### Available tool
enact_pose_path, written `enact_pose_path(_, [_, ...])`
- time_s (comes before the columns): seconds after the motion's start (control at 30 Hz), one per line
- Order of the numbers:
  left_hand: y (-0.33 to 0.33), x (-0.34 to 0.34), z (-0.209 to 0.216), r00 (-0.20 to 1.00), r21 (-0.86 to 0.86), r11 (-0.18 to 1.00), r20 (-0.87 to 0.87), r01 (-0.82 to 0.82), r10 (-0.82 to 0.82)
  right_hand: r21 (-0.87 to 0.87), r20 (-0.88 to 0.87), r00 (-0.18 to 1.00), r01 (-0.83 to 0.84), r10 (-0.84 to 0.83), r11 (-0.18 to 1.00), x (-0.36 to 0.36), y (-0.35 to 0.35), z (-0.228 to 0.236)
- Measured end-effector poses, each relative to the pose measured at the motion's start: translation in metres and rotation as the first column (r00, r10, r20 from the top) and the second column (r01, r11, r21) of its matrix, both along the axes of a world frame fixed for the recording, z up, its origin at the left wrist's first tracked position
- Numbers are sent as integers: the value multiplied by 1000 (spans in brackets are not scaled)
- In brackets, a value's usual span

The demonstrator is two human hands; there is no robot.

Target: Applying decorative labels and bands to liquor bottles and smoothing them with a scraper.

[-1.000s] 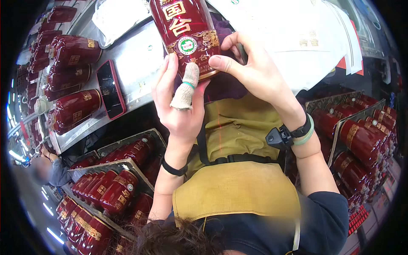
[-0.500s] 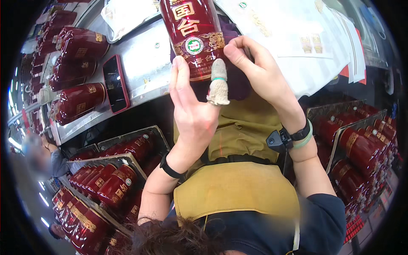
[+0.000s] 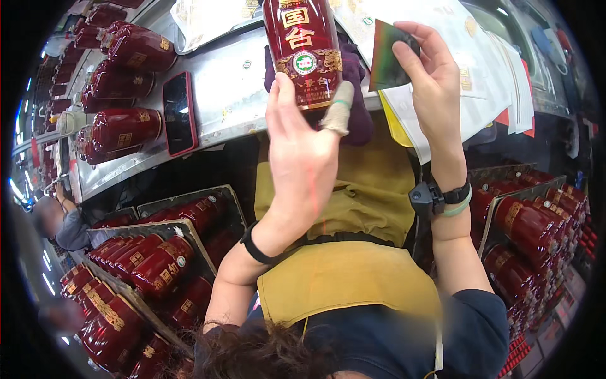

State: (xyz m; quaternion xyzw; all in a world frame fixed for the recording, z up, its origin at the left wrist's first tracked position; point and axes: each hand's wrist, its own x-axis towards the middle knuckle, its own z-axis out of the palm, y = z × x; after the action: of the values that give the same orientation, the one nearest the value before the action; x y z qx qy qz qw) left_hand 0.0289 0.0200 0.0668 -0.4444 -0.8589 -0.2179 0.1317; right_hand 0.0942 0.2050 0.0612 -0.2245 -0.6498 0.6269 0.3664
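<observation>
A dark red glass bottle (image 3: 303, 38) with gold lettering and a round green-and-white sticker (image 3: 305, 62) lies on a folded purple cloth (image 3: 358, 82) at the table's near edge. My left hand (image 3: 300, 139) grips its lower end, fingers along the left side. The thumb, in a knitted cover (image 3: 339, 110), presses the right side. Off to the right of the bottle, my right hand (image 3: 435, 72) pinches a thin, dark, flat square piece (image 3: 390, 57) with a green-and-rainbow sheen, lifted above white sheets. What kind of piece it is, I cannot tell.
Several red bottles (image 3: 126, 129) lie on the metal table (image 3: 221, 95) at left, near a phone (image 3: 180, 114) in a red case. White sheets (image 3: 435, 104) cover the right side. Crates of red bottles flank me, a left crate (image 3: 189, 230) and a right one (image 3: 489, 221). A person (image 3: 69, 224) is at far left.
My right hand has moved from the bottle's right side out to the right, now showing the dark square piece. My left hand remains on the bottle. The whole view has shifted slightly.
</observation>
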Motion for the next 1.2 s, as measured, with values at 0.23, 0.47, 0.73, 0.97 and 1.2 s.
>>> enact_pose_path(0.23, [-32, -35, -20, 971, 397, 918, 226, -21, -76, 153, -38, 999, -10, 16, 988, -27, -19, 9])
enact_pose_path(0.47, [-25, -39, -30, 955, 468, 883, 246, 31, -164, 423, -37, 995, 99, -92, 901, -32, -31, 3])
enact_pose_path(0.73, [-20, -27, -26, 980, 330, 942, 154, 67, -124, 384, 11, 987, 145, -161, 912, -17, 7, 11])
enact_pose_path(0.97, [-7, -8, -12, 999, 89, 995, 10, 47, -48, 699, 68, 911, 248, -408, 670, -12, 86, 39])
enact_pose_path(1.2, [-14, -14, -15, 992, 158, 983, 70, 93, -105, 835, 89, 830, 239, -550, 496, 20, 222, 8])
